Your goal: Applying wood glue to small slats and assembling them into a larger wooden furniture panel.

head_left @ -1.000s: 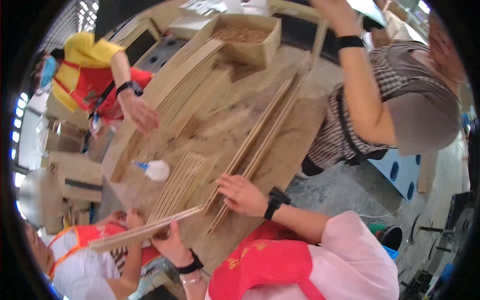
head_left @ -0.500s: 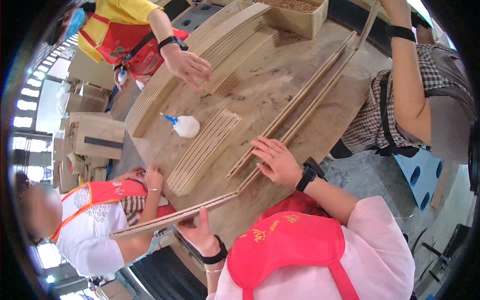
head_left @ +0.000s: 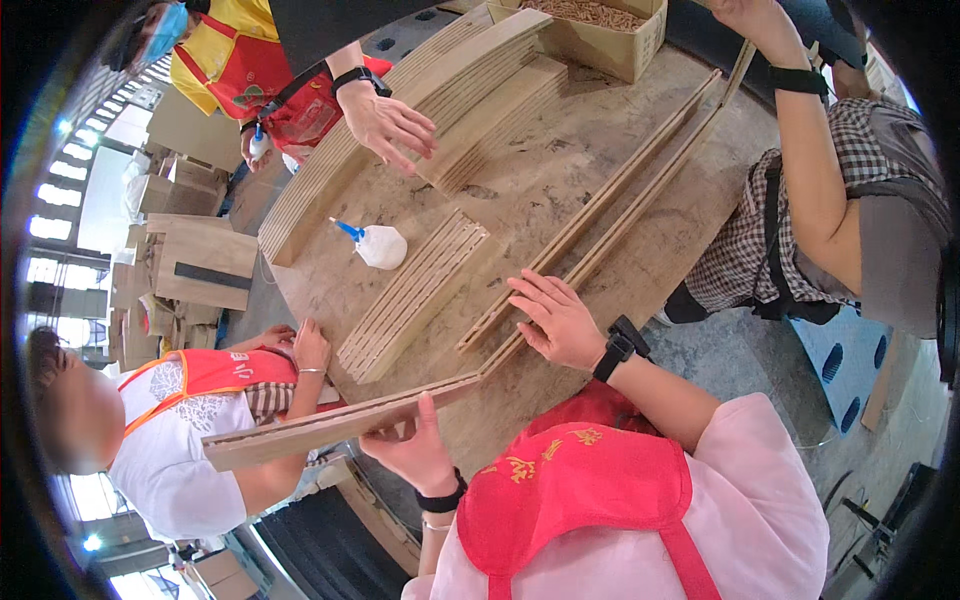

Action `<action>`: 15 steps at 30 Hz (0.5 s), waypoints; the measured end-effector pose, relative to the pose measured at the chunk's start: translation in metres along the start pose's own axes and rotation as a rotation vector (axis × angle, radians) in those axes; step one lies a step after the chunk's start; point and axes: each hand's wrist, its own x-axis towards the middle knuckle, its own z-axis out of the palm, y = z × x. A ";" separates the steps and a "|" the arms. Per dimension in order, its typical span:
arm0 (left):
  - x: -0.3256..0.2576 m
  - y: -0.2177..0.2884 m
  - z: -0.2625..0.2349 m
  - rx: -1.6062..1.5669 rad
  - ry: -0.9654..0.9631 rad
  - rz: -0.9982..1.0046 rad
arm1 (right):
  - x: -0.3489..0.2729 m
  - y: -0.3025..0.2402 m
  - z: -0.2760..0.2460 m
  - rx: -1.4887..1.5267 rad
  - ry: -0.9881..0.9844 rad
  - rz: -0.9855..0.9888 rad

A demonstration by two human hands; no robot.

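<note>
My left hand (head_left: 418, 455) grips a long angled wooden strip (head_left: 330, 425) near the table's front edge, thumb against its face and the other fingers partly hidden behind it. The strip bends at a joint and runs on toward the far right. My right hand (head_left: 562, 325) lies across its farther section, fingers stretched out and apart, reaching toward a second long wooden strip (head_left: 600, 205) that lies alongside. Beyond my hands, a block of stacked strips (head_left: 415, 295) rests on the table, with a white glue bottle with a blue nozzle (head_left: 380, 247) beside it.
Curved stacked boards (head_left: 350, 160) and a box of wooden dowels (head_left: 625, 50) stand at the back of the table (head_left: 540, 205). A co-worker's hand (head_left: 390, 125) hovers over the far side. Another co-worker's hand (head_left: 750, 20) is at the strips' far end; a third person sits left.
The strip's left end has swung a little down and toward me, and more of its broad face shows. My left hand has turned slightly with it; my right hand stays nearly in place.
</note>
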 end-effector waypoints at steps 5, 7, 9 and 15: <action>-0.011 -0.002 0.023 -0.264 -0.012 0.098 | 0.001 0.001 0.001 0.002 -0.001 -0.008; -0.015 -0.002 0.028 -0.179 0.005 0.129 | 0.000 0.003 0.002 0.003 0.001 -0.012; -0.019 -0.003 0.033 -0.092 0.025 0.160 | 0.000 0.002 0.002 0.005 0.003 -0.018; -0.020 -0.008 0.045 -0.012 -0.069 0.263 | -0.001 0.001 -0.002 -0.007 0.012 -0.022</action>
